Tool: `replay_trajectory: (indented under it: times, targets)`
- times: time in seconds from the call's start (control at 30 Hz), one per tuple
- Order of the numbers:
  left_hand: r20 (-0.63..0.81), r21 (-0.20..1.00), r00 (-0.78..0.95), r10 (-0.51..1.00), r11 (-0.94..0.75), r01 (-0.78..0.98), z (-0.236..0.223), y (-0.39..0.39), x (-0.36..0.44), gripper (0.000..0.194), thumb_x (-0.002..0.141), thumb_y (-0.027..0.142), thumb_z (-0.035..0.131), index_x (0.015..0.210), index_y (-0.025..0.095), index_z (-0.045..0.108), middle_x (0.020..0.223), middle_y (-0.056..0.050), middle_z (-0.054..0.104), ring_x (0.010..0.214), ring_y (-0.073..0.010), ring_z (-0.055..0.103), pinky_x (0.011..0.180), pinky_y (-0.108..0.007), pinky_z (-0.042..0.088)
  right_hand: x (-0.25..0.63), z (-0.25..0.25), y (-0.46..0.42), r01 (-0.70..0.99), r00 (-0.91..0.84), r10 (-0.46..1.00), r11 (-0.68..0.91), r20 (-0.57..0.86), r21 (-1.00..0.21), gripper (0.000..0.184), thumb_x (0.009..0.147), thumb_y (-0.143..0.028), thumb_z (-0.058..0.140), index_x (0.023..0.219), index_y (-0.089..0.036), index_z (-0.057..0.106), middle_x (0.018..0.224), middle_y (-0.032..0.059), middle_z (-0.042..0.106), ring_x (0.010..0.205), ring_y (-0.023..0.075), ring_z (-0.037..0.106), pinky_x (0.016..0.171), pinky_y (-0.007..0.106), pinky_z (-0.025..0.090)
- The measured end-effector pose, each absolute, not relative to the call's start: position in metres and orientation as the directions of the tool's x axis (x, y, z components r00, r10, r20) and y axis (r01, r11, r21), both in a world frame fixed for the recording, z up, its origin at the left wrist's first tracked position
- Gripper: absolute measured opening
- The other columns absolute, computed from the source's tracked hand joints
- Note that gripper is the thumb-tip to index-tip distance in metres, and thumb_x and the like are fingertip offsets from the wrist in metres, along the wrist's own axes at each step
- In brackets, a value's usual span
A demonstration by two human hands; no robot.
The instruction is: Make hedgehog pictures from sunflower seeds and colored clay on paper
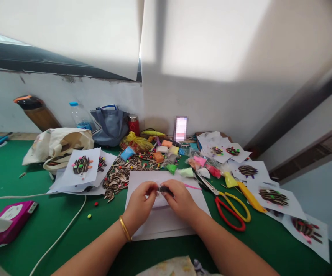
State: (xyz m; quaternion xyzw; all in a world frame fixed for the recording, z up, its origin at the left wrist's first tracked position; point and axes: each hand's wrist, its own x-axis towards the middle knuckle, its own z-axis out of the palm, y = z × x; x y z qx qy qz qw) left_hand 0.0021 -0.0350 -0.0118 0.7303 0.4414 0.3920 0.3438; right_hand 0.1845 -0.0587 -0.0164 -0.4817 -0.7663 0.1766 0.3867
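Note:
My left hand (142, 202) and my right hand (181, 200) meet above a stack of white paper (166, 226). Their fingers pinch a small dark packet (163, 189) with clear, shiny plastic at its edge; most of it is hidden by the fingers. A thin pink strip (193, 186) lies on the paper just beyond my right hand. Past the fingertips, a pile of striped sunflower seeds (120, 177) spreads at the left, and small bags of coloured clay, a green one (171, 168) among them, lie behind the paper.
Scissors with red and yellow handles (230, 211) and a yellow cutter (250, 196) lie at the right. Papers with seed hedgehogs (273, 195) line the right edge; more papers (81, 168) sit left. A white cable (65, 230), purple box (13, 222) and propped phone (181, 128) are also around.

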Motion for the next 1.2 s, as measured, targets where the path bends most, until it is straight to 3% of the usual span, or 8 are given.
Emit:
replay_trajectory:
  times: [0.13, 0.4, 0.6, 0.77, 0.87, 1.07, 1.2]
  targets:
    - [0.274, 0.824, 0.318, 0.908, -0.392, 0.410, -0.0119, -0.0329, 0.0009, 0.016, 0.089, 0.025, 0.054, 0.100, 0.021, 0.065, 0.095, -0.004, 0.068, 0.087, -0.0180, 0.063, 0.079, -0.031, 0.050, 0.1842, -0.0173, -0.0576, 0.574, -0.229, 0.885, 0.459, 0.405, -0.678, 0.014, 0.093, -0.023, 0.050, 0.102, -0.021, 0.061, 0.096, 0.0053, 0.066, 0.088, 0.0200, 0.058, 0.080, 0.032, 0.044]
    - [0.408, 0.678, 0.354, 0.842, -0.539, 0.500, -0.0082, -0.0301, -0.0038, 0.013, 0.085, 0.024, 0.065, 0.095, 0.024, 0.073, 0.085, -0.002, 0.062, 0.078, -0.0156, 0.060, 0.073, -0.029, 0.049, 0.1848, -0.0208, -0.0568, 0.552, -0.257, 0.875, 0.481, 0.409, -0.681, 0.014, 0.093, -0.022, 0.052, 0.104, -0.022, 0.061, 0.096, 0.0040, 0.066, 0.088, 0.0189, 0.058, 0.080, 0.032, 0.043]
    - [0.501, 0.644, 0.339, 0.797, -0.604, 0.469, -0.0061, -0.0300, -0.0028, 0.007, 0.084, 0.021, 0.066, 0.080, 0.021, 0.071, 0.079, -0.001, 0.062, 0.075, -0.0147, 0.061, 0.070, -0.026, 0.050, 0.1841, -0.0189, -0.0578, 0.577, -0.263, 0.872, 0.485, 0.412, -0.657, 0.013, 0.092, -0.021, 0.052, 0.103, -0.022, 0.061, 0.094, 0.0038, 0.065, 0.087, 0.0192, 0.058, 0.079, 0.033, 0.041]
    - [0.581, 0.526, 0.372, 0.723, -0.684, 0.506, -0.0069, -0.0308, -0.0043, 0.009, 0.085, 0.021, 0.066, 0.090, 0.020, 0.072, 0.082, -0.003, 0.064, 0.077, -0.0164, 0.060, 0.070, -0.028, 0.049, 0.1849, -0.0159, -0.0590, 0.601, -0.270, 0.870, 0.487, 0.412, -0.634, 0.013, 0.092, -0.023, 0.051, 0.101, -0.021, 0.061, 0.092, 0.0046, 0.066, 0.085, 0.0195, 0.058, 0.078, 0.033, 0.040]
    - [0.616, 0.472, 0.398, 0.680, -0.723, 0.504, -0.0080, -0.0306, -0.0054, 0.007, 0.085, 0.020, 0.065, 0.086, 0.020, 0.072, 0.079, -0.003, 0.064, 0.074, -0.0159, 0.059, 0.069, -0.028, 0.047, 0.1852, -0.0158, -0.0596, 0.617, -0.281, 0.871, 0.485, 0.402, -0.620, 0.013, 0.091, -0.022, 0.052, 0.099, -0.021, 0.062, 0.089, 0.0043, 0.065, 0.083, 0.0191, 0.057, 0.076, 0.032, 0.039]
    - [0.621, 0.415, 0.414, 0.666, -0.727, 0.548, -0.0069, -0.0300, -0.0057, 0.009, 0.086, 0.021, 0.064, 0.081, 0.020, 0.071, 0.079, -0.004, 0.064, 0.076, -0.0175, 0.059, 0.072, -0.030, 0.046, 0.1865, -0.0164, -0.0595, 0.630, -0.283, 0.880, 0.471, 0.382, -0.618, 0.012, 0.091, -0.023, 0.053, 0.098, -0.021, 0.063, 0.088, 0.0036, 0.065, 0.084, 0.0185, 0.057, 0.077, 0.032, 0.038]
    - [0.636, 0.421, 0.411, 0.653, -0.740, 0.524, -0.0072, -0.0295, -0.0056, 0.010, 0.088, 0.023, 0.063, 0.088, 0.019, 0.072, 0.079, -0.004, 0.064, 0.074, -0.0172, 0.058, 0.070, -0.030, 0.046, 0.1868, -0.0158, -0.0589, 0.624, -0.285, 0.882, 0.468, 0.376, -0.626, 0.010, 0.091, -0.022, 0.053, 0.095, -0.020, 0.062, 0.085, 0.0027, 0.064, 0.080, 0.0177, 0.056, 0.075, 0.031, 0.037]
